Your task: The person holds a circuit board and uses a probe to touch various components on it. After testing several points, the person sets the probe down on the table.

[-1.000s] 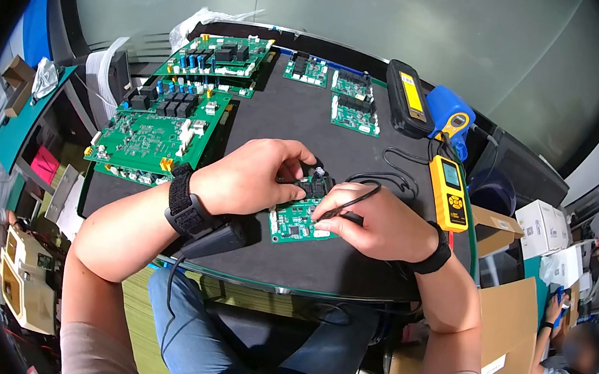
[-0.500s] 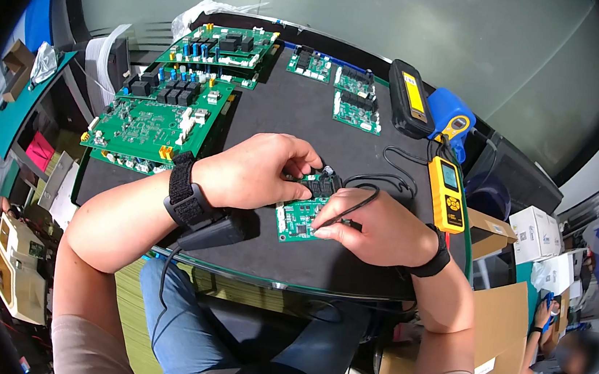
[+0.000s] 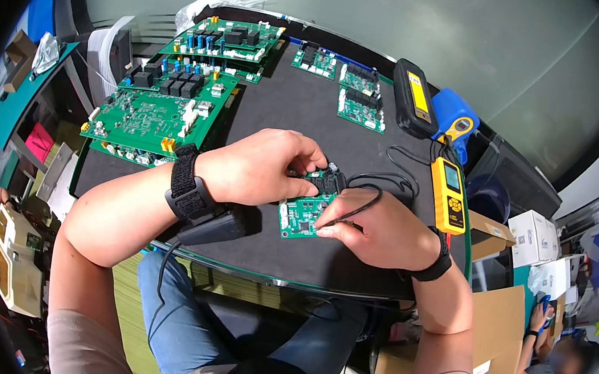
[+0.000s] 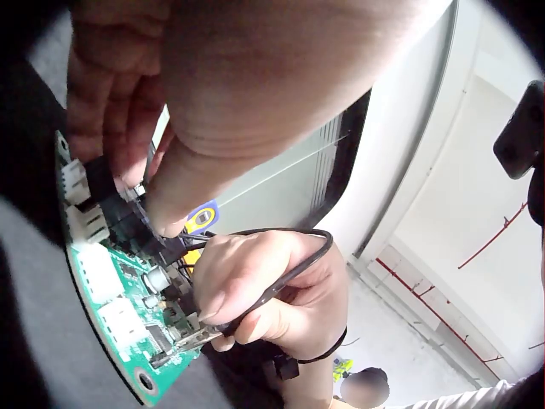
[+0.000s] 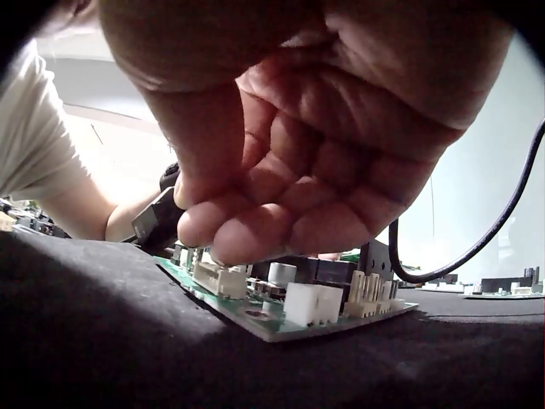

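A small green circuit board (image 3: 294,224) with black blocks and white connectors lies on the dark mat in front of me. My left hand (image 3: 258,168) grips its far left part, thumb and fingers around the black blocks (image 4: 128,217). Over the near right part, my right hand (image 3: 386,229) pinches the end of a black cable (image 4: 329,243) between thumb and fingertips. A narrow metallic tip (image 4: 197,337) shows below those fingertips, close over the board's components. The right hand's other fingers are curled, and the cable loops up over its back.
Large green boards (image 3: 157,117) are stacked at the left. Several small boards (image 3: 362,110) lie at the back. On the right are a yellow handheld device (image 3: 447,195), a black case (image 3: 412,100) and a blue unit (image 3: 453,115). A cardboard box (image 3: 496,332) stands beside the mat.
The head view has shifted slightly. The right hand's knuckles have drawn a little to the right, so more of the board shows. Both hands keep their hold.
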`<state>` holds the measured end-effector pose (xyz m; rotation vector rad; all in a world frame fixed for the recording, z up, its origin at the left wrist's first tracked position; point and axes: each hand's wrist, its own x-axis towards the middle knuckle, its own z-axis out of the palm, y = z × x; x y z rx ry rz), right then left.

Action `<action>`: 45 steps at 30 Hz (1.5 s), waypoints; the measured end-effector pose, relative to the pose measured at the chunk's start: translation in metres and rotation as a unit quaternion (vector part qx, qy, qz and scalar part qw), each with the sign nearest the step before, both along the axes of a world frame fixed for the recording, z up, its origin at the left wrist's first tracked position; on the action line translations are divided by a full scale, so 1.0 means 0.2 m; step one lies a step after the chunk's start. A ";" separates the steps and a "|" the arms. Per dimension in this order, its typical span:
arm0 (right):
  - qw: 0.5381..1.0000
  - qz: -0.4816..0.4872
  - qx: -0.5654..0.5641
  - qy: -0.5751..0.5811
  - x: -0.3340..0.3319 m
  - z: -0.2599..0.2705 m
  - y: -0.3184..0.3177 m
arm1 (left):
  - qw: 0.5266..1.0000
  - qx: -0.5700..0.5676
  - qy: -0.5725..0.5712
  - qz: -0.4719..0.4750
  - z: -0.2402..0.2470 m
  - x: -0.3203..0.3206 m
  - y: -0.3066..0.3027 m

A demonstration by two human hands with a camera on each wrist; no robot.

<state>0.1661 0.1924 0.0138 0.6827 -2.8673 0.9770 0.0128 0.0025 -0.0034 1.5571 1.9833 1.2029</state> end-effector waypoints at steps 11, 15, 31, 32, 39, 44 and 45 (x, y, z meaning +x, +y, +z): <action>0.999 0.020 0.030 0.010 0.01 0.01 0.00 | 0.998 -0.057 0.027 0.004 0.04 0.01 -0.01; 0.999 0.021 0.032 -0.002 0.01 0.02 0.00 | 0.999 -0.048 0.015 0.005 0.05 0.02 -0.01; 1.000 0.003 0.017 -0.001 0.01 0.00 0.00 | 0.999 -0.038 0.016 -0.002 0.04 0.02 -0.01; 1.000 0.003 0.017 0.000 0.01 0.00 0.00 | 0.999 -0.036 0.022 -0.003 0.05 0.02 -0.02; 1.000 0.013 0.019 -0.015 0.01 0.01 0.00 | 0.999 -0.033 0.032 -0.006 0.03 0.02 -0.01; 1.000 0.012 0.020 -0.015 0.01 0.01 0.00 | 0.999 -0.036 0.028 -0.008 0.04 0.02 -0.01; 1.000 0.014 0.022 -0.009 0.00 0.01 0.00 | 0.999 -0.039 0.023 -0.009 0.04 0.02 -0.01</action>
